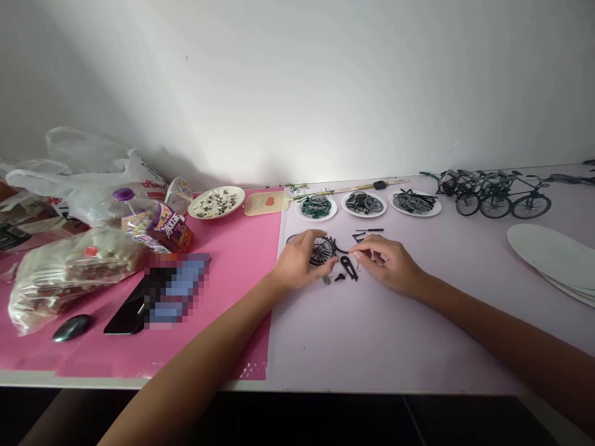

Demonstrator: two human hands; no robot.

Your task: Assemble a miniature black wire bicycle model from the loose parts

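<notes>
- I'm watching from afar: a black spoked wheel [321,254] is lying mid-desk [372,353], just right of the pink mat [242,244], under the left hand [299,263].
- Left hand is curving over it, thumb spreading away from fingers; maybe steadying, contact I'm not confirming.
- Right hand [388,260] is holding thumb and index finger close together beside a curved black strip [341,249]; I cannot tell whether it's pinching anything.
- Slotted black piece [348,269] and small black piece [340,277] are sitting between the hands, likely for quick picking.
- Black rod [372,230] is lying beyond the right hand, toward the desk's back edge.
- Green-parts plate [317,219], middle plate [365,215] and right plate [418,214] are standing along that edge, probably keeping parts grouped.
- Model bicycles [531,206] are standing toward the back right corner, seemingly out of the way.
- White plates [551,254] are stacking up at the right edge.
- Bottle [162,223], plastic-bagged bundle [69,269], phone [127,306] and mouse [72,328] are occupying the left end, presumably leaving elbow room.
</notes>
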